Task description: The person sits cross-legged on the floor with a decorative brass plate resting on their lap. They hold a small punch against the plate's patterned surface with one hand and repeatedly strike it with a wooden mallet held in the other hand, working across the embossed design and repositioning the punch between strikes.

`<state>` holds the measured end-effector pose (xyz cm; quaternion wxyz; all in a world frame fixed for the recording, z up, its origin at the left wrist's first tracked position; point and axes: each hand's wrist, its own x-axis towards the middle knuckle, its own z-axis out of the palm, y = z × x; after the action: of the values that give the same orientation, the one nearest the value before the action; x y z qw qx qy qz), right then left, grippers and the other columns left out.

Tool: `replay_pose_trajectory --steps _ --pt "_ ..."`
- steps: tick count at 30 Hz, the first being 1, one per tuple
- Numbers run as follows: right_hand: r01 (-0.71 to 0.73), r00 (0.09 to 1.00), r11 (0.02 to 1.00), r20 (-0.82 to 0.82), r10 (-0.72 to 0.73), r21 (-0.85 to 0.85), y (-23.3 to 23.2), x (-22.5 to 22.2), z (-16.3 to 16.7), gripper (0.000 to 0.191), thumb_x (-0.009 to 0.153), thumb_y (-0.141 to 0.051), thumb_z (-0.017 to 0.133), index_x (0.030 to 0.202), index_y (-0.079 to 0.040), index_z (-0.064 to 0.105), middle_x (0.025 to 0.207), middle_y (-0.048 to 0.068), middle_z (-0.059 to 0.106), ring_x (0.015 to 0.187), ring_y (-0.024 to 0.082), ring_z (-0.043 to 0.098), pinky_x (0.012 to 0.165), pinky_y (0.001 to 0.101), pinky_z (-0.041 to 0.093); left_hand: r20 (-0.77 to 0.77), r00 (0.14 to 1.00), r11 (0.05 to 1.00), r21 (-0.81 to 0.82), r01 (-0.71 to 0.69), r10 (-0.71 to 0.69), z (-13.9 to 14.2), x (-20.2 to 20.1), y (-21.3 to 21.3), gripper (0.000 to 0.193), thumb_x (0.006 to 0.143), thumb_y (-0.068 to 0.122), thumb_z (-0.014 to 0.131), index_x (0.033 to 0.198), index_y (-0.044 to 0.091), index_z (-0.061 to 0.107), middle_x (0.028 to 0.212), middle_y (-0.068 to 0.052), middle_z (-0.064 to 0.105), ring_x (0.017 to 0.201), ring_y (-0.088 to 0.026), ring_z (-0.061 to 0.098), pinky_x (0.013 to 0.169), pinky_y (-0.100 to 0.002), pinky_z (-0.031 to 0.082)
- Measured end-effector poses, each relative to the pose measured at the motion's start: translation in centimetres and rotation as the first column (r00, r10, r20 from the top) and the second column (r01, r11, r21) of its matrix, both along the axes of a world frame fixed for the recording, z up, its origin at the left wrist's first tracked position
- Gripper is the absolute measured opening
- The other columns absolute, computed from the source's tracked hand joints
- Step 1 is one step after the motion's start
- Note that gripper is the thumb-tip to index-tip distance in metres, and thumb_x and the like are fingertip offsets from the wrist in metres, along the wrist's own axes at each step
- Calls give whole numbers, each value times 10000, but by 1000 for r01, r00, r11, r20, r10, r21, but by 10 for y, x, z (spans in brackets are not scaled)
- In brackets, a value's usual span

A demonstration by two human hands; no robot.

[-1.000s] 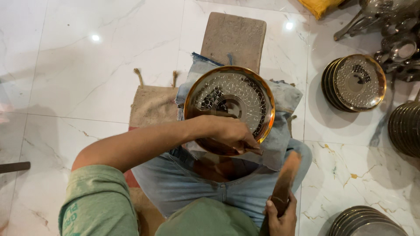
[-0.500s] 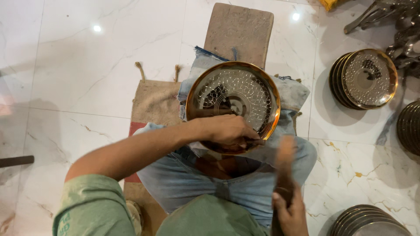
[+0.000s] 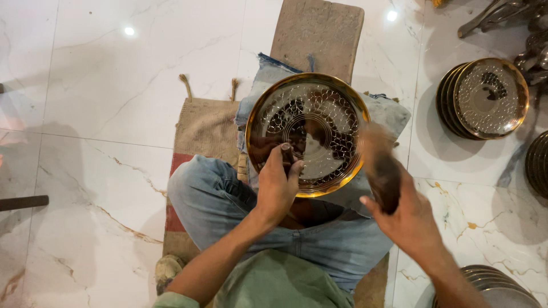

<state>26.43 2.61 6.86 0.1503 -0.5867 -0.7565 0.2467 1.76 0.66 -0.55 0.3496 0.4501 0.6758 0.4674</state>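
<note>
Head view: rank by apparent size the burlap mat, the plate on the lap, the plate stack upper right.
1. burlap mat, partly hidden
2. plate on the lap
3. plate stack upper right, though farther from the camera, so unsure against the lap plate

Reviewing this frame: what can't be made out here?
- Tool in right hand: motion-blurred, head view; its kind unclear.
- Tip of the punch in left hand: hidden by fingers.
- Plate stacks at right and bottom edges: cut off.
</note>
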Motion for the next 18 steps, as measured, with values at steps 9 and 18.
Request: replay_pose_trajectory --steps 9,18 --pt "-233 970 937 -4 242 261 82 -52 73 800 883 -267 788 1532 -127 340 1015 169 680 840 359 713 681 447 580 -111 994 994 100 36 -24 -7 -3 -1 289 953 101 719 1159 -15 553 1005 -243 684 891 -450 676 739 -483 528" --pt "-351 752 929 555 356 -120 84 -39 79 839 852 -203 719 1612 -329 386 957 136 719 854 358 731 705 499 586 -143 965 956 165 244 -221 -7 -9 13 360 909 45 709 1258 16 629 1070 -197 694 938 -390 702 783 -447 559"
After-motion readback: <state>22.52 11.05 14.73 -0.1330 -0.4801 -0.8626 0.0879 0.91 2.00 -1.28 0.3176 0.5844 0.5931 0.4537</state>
